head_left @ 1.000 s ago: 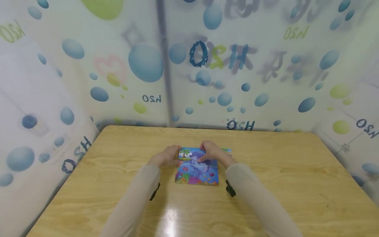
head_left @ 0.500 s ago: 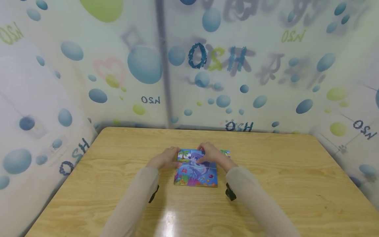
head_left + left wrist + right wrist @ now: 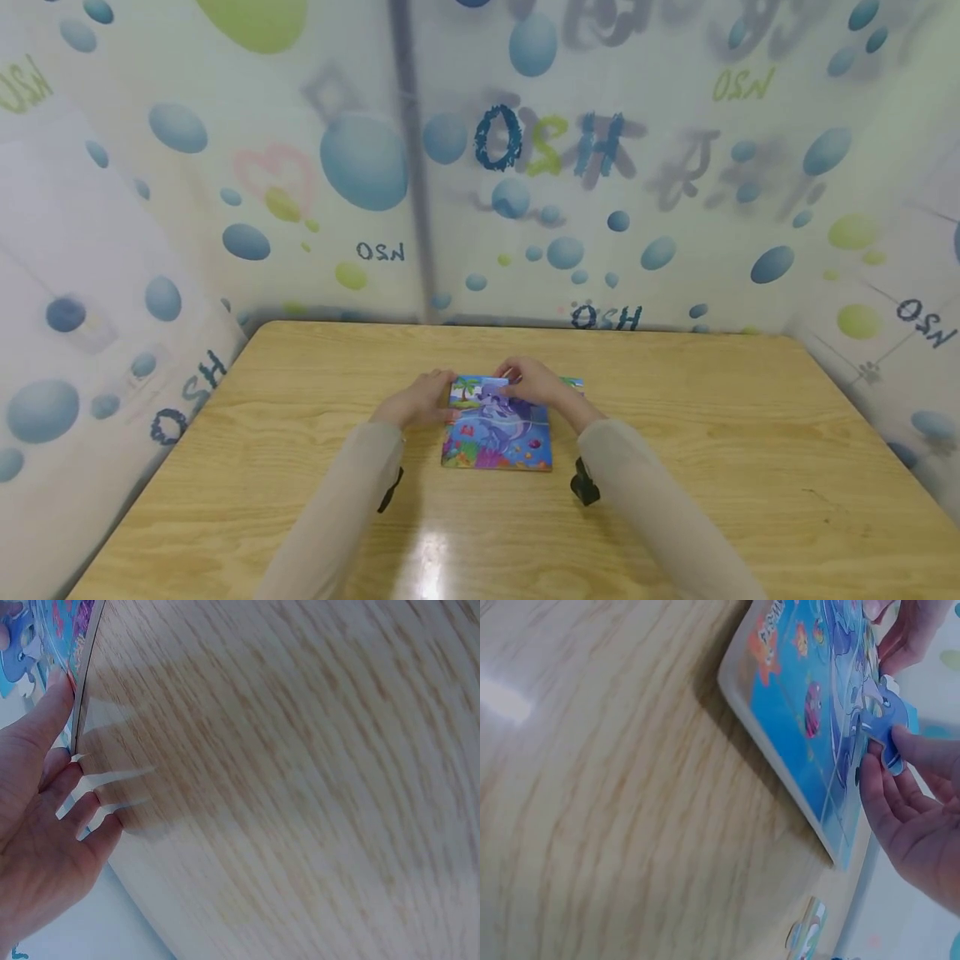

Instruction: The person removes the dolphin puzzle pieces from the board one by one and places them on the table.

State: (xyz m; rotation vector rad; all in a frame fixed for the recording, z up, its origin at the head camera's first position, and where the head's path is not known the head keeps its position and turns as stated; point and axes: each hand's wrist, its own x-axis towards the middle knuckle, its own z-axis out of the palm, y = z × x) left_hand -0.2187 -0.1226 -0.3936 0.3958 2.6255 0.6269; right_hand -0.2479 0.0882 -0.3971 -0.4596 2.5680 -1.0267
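A jigsaw puzzle (image 3: 498, 442) with a dolphin and sea scene lies flat on the wooden table, in the middle of the head view. Its left edge is held by my left hand (image 3: 420, 400); the thumb (image 3: 54, 709) rests on top, the other fingers bent along the edge. Over the puzzle's far part, my right hand (image 3: 536, 385) pinches a blue-purple puzzle piece (image 3: 889, 727) between thumb and fingers. That piece is tilted above the surface in the right wrist view. The slot beneath it is partly hidden by the hand.
A loose puzzle piece (image 3: 574, 384) with a palm tree lies on the table just right of the puzzle, partly behind my right hand. The wooden table (image 3: 712, 433) extends to both sides, with a patterned curtain (image 3: 525, 275) along its far edge.
My right hand has shifted slightly away toward the puzzle's far edge, its thumb higher up the picture, with the piece in its fingers. My left hand stays at the left edge.
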